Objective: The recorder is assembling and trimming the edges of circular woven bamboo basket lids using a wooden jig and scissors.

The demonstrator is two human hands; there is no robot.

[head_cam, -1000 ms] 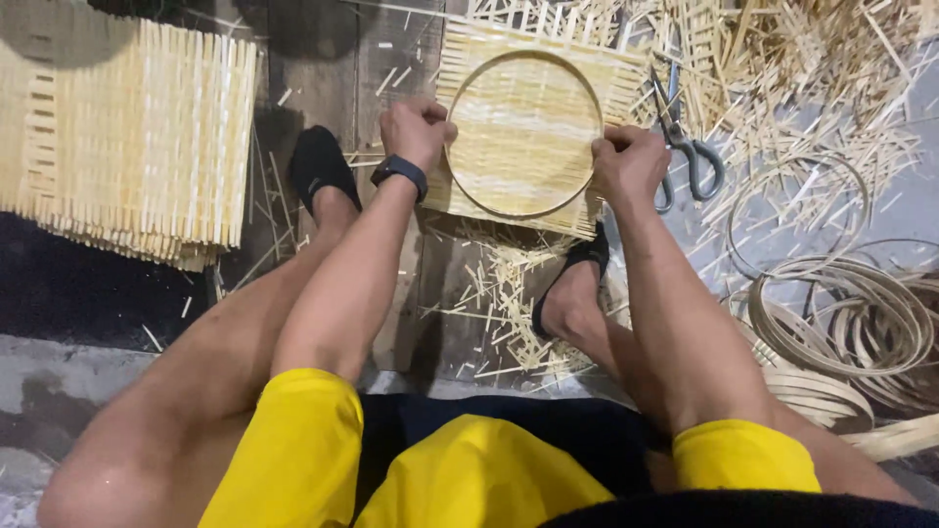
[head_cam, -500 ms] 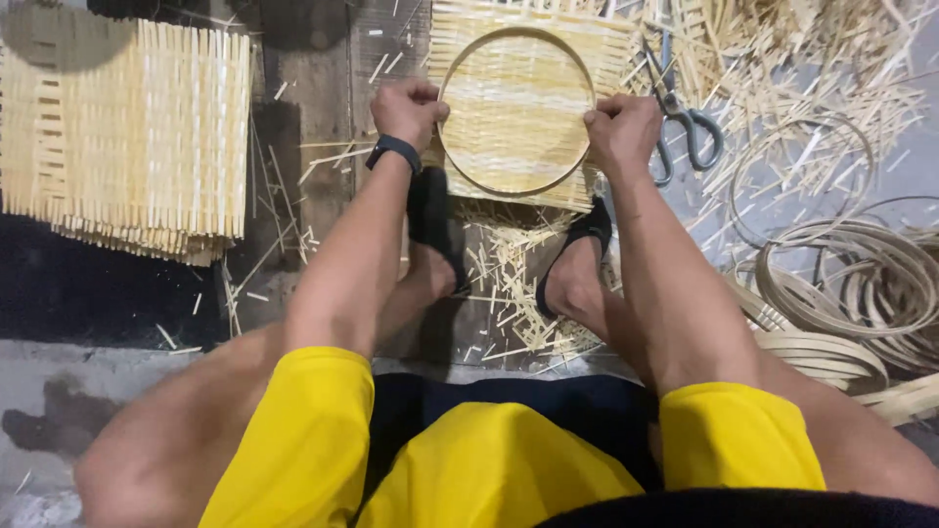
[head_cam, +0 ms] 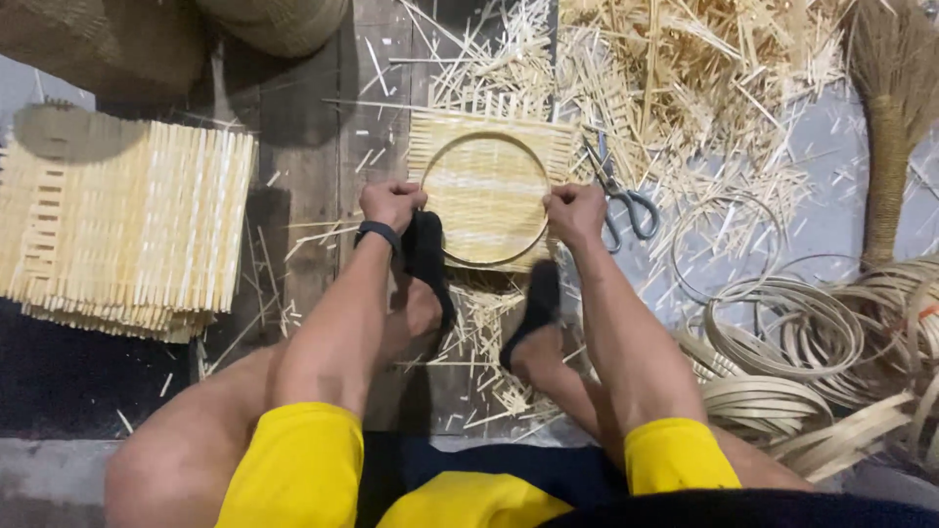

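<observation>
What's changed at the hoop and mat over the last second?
Both feet have slid forward, so the sandal toes now reach the near edge of the woven mat; a second ago they were well short of it. The left hand and right hand keep pressing the round hoop onto the mat from either side. The scissors lie to its right as before.

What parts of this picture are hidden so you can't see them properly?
Head view only:
- Fingertips of the left hand and right hand: curled over the hoop, so the grip is unclear.
- Woven mat: its near edge is covered by the feet.
- Broom: cut off by the top edge.
- Scissors: blade tips lost among straw.
</observation>
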